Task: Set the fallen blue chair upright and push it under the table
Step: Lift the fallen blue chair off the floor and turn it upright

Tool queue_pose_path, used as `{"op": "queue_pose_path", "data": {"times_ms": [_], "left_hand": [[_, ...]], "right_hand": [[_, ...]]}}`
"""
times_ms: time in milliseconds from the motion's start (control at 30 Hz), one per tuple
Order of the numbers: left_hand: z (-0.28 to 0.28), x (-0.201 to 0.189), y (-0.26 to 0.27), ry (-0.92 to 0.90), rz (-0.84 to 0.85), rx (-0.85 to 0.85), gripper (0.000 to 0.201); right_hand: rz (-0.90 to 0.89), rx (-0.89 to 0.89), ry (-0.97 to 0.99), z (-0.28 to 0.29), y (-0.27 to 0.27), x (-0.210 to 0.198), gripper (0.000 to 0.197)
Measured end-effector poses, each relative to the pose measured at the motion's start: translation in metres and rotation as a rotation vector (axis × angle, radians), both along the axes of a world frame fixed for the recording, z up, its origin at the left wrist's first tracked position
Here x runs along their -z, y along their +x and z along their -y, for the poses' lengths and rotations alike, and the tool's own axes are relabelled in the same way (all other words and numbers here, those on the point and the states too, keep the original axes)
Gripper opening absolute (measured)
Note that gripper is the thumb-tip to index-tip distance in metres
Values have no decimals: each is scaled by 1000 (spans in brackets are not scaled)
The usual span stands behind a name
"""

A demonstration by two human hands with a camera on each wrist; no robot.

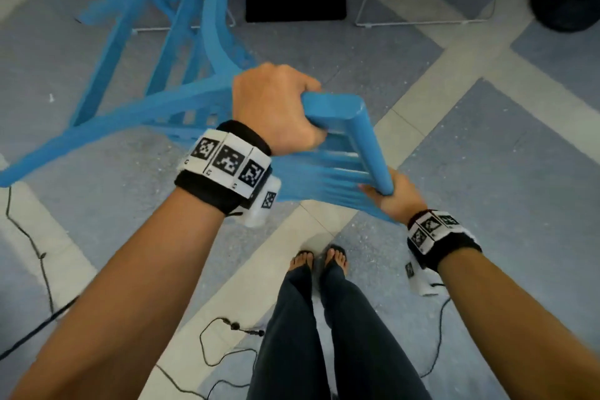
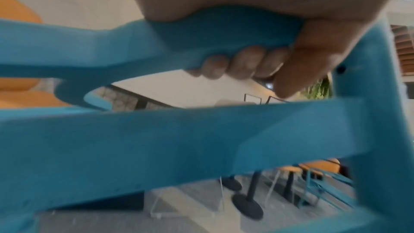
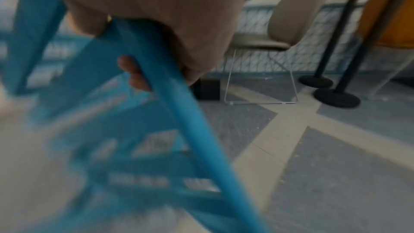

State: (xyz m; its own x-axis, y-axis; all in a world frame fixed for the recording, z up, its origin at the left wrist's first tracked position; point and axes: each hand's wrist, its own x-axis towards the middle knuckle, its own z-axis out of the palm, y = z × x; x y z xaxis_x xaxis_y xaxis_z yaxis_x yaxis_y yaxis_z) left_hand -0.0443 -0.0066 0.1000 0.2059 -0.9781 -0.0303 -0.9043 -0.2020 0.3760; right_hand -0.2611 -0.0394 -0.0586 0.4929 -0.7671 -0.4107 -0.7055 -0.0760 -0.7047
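Both hands gripped the chair (image 1: pixel 181 101) — tilted, legs pointing away over the floor (image 1: pixel 487 156). Left hand (image 1: pixel 276 107) curled round a top frame bar; right hand (image 1: pixel 393 198) curled round a lower rail — view blurred.

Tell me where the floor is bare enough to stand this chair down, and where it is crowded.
Bare floor lies right of the blue chair, below the wire chair frame. Crowded: cables by the feet, black bases at top right. Left hand and right hand both grip the chair.

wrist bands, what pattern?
Black bands carrying white tiles printed with black square-code markers; clearest in the head view.
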Motion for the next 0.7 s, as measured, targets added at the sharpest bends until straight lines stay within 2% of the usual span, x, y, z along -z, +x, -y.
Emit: {"op": "queue_pose_path", "data": {"times_ms": [167, 267, 367, 467, 567, 667, 700], "left_hand": [[-18, -44, 13, -408, -206, -40, 29], [-42, -61, 6, -539, -331, -56, 21], [-73, -70, 9, -645, -457, -91, 21], [-107, -68, 30, -733, -639, -121, 12], [-136, -59, 50, -795, -792, -175, 23], [-158, -40, 63, -795, -928, -254, 30], [-164, -31, 68, -770, -953, -286, 27]], "right_hand": [[-29, 90, -309, 6, -15, -80, 35], [-100, 76, -436, 6, -27, -127, 36], [-168, 17, -533, -4, -29, -166, 34], [-175, -14, -696, -23, -17, -196, 32], [-173, -63, -819, -44, 2, -211, 37], [-242, -92, -849, -60, 23, -216, 26], [-264, -97, -854, -66, 29, -215, 24]]}}
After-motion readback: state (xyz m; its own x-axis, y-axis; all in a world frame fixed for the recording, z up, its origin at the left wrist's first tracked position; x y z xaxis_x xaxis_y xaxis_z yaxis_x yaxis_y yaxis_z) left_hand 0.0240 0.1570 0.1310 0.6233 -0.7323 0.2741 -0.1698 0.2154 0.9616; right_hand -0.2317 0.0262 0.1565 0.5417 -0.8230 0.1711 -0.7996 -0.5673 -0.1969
